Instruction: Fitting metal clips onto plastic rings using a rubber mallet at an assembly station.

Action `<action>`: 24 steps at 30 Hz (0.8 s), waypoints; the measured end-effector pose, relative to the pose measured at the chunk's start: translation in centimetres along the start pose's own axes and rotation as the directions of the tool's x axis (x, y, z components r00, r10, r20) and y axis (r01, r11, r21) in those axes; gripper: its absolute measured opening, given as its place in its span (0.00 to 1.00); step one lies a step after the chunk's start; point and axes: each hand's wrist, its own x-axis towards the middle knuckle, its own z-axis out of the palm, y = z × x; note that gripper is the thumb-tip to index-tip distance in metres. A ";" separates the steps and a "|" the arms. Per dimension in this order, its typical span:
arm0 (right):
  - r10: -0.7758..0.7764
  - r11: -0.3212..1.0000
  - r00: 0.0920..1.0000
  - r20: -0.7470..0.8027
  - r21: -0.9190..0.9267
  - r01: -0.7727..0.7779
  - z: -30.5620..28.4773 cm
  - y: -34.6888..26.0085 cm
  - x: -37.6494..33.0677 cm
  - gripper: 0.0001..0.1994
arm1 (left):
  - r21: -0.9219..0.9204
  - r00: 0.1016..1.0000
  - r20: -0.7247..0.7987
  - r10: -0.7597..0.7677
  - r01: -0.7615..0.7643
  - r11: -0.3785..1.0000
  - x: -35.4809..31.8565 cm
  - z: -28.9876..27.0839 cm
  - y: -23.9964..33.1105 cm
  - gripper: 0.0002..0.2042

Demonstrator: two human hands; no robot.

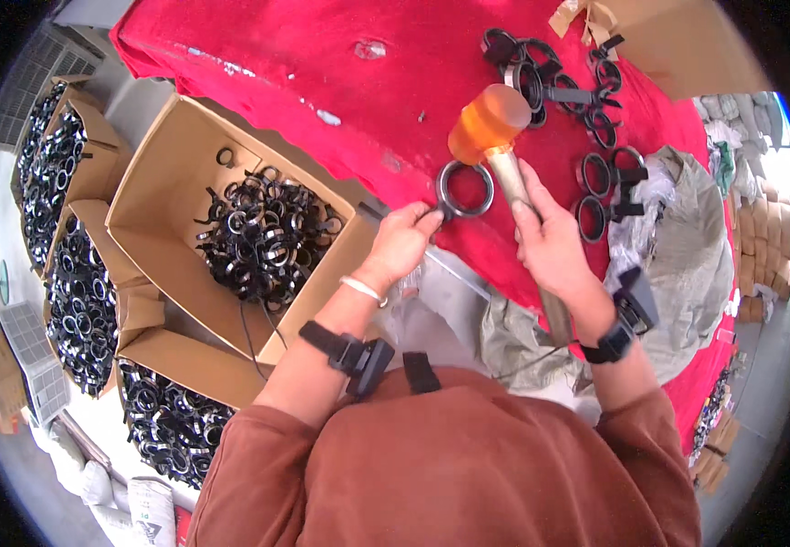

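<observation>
My left hand (401, 244) pinches the short stem of a black ring (465, 190) with a shiny metal inner band, over the red cloth near its front edge. My right hand (552, 235) is closed round the pale handle of a mallet (491, 123) with an orange, translucent head. The mallet head is above and just beyond the ring, and I cannot tell whether they touch. Several similar black rings (593, 175) lie on the cloth to the right of the mallet, with more of them farther back.
A red cloth (322, 55) covers the table. At left stands an open cardboard box (153, 182) partly filled with black rings (272, 232); more filled boxes (85, 310) line the floor beyond. A grey-green woven sack (687, 246) and clear plastic (636, 228) lie at right.
</observation>
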 end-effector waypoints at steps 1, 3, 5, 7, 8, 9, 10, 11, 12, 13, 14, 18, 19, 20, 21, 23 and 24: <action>0.102 0.994 0.993 0.060 0.018 -0.103 -1.2 0.0 0.4 0.24 | -0.040 1.000 0.017 -0.017 0.018 0.999 0.1 -0.2 0.5 0.14; 0.231 0.946 0.958 0.171 0.189 -0.262 -2.2 -2.0 0.7 0.24 | -0.119 0.999 0.041 -0.024 0.029 0.992 0.0 -0.7 -0.1 0.13; 0.234 0.902 0.965 0.117 0.345 -0.261 -3.1 -2.4 0.5 0.24 | -0.088 0.997 0.064 -0.034 0.040 0.995 0.0 -0.7 -0.1 0.13; 0.205 0.867 0.979 0.004 0.462 -0.184 -4.1 -3.7 -0.3 0.23 | -0.058 0.995 0.075 -0.060 0.065 0.996 -0.4 -1.0 0.1 0.13; 0.113 0.845 0.992 -0.063 0.531 -0.063 -4.4 -3.2 -0.6 0.24 | -0.066 0.993 0.076 -0.086 0.091 0.994 -0.4 -1.1 0.3 0.13; 0.103 0.832 0.989 -0.103 0.554 -0.029 -4.1 -3.1 -1.1 0.24 | -0.075 0.991 0.076 -0.112 0.118 0.990 -0.5 -1.3 0.4 0.13; 0.094 0.817 0.985 -0.142 0.577 0.005 -3.5 -2.9 -1.8 0.24 | -0.068 0.991 0.069 -0.118 0.123 0.990 -0.8 -1.5 0.7 0.13; 0.133 0.829 0.981 -0.139 0.559 -0.033 -2.1 -1.3 -2.4 0.24 | -0.085 0.991 0.074 -0.112 0.118 0.989 -0.9 -1.2 1.1 0.13; 0.172 0.838 0.975 -0.137 0.541 -0.072 0.1 1.4 -3.0 0.25 | -0.102 0.991 0.078 -0.107 0.115 0.988 -1.0 -0.9 1.4 0.13; 0.156 0.820 0.986 -0.055 0.563 -0.099 1.2 3.8 -4.1 0.25 | -0.102 0.988 0.121 -0.092 0.105 0.989 -0.8 0.1 1.9 0.13; 0.215 0.847 0.970 -0.117 0.517 -0.126 1.4 4.0 -4.2 0.25 | -0.101 0.988 0.136 -0.074 0.088 0.991 -0.6 0.3 1.6 0.12; 0.244 0.818 0.965 -0.099 0.555 -0.150 0.0 2.3 -3.9 0.24 | -0.141 0.991 0.110 -0.070 0.086 0.986 -0.4 -1.0 0.5 0.12; 0.175 0.831 0.966 -0.189 0.555 -0.041 -0.6 1.8 -4.2 0.25 | -0.137 0.991 0.108 -0.074 0.089 0.987 0.0 -1.2 0.3 0.12; 0.106 0.833 0.959 -0.264 0.551 0.059 -1.2 0.8 -4.8 0.26 | -0.120 0.994 0.100 -0.054 0.066 0.991 -0.3 -1.5 -0.1 0.11; 0.116 0.792 0.933 -0.340 0.599 0.120 -1.7 -0.6 -5.7 0.26 | -0.106 0.994 0.109 -0.015 0.026 0.994 -0.4 -1.4 0.0 0.11; 0.083 0.732 0.894 -0.440 0.636 0.245 -1.3 -1.4 -7.4 0.28 | -0.140 0.994 0.109 -0.025 0.041 0.989 -0.7 -1.4 0.4 0.11; 0.084 0.736 0.890 -0.448 0.630 0.248 0.3 0.0 -8.4 0.28 | -0.178 0.992 0.120 -0.031 0.053 0.983 -0.7 -1.2 0.8 0.11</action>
